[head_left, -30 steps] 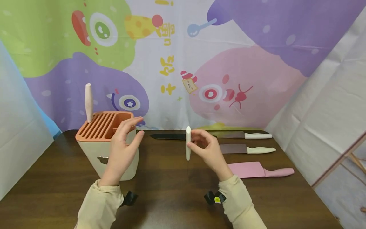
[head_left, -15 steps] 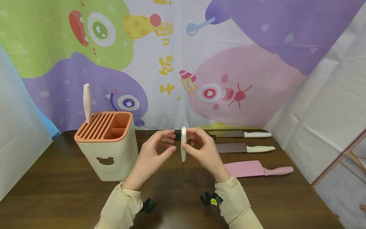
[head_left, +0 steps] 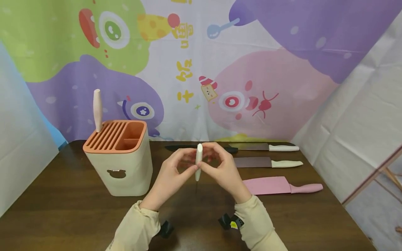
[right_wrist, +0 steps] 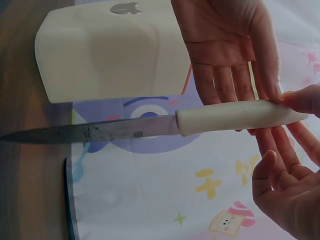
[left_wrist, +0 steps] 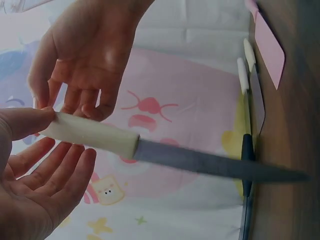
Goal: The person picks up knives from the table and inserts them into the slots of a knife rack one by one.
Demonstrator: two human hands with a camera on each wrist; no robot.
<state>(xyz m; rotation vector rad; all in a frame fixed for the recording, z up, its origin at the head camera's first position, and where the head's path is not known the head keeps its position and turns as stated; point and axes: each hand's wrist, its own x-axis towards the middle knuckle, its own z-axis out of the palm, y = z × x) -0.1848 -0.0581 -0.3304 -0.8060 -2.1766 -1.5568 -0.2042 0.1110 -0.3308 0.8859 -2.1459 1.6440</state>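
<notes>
Between my two hands a slim kitchen knife [head_left: 199,162] hangs point down, its white handle uppermost. My left hand [head_left: 169,177] pinches the handle from the left with thumb and fingers. From the other side my right hand [head_left: 224,169] pinches it too, the two thumbs meeting near the handle's end. The narrow grey blade [left_wrist: 200,161] shows full length in the left wrist view, and dark marks spot it in the right wrist view. Left of the hands stands a cream knife block [head_left: 132,177] with an orange slotted top; one knife handle [head_left: 98,109] sticks up from its corner slot.
On the right of the dark wooden table [head_left: 194,223] lie a pink cleaver [head_left: 271,185], a knife with a pale green handle [head_left: 287,164] and one with a white handle [head_left: 284,148]. A black knife [head_left: 176,148] lies along the back edge, before a cartoon curtain [head_left: 194,118].
My left hand has come from in front of the knife block to the knife handle and now pinches it. The right hand has shifted slightly left with the knife.
</notes>
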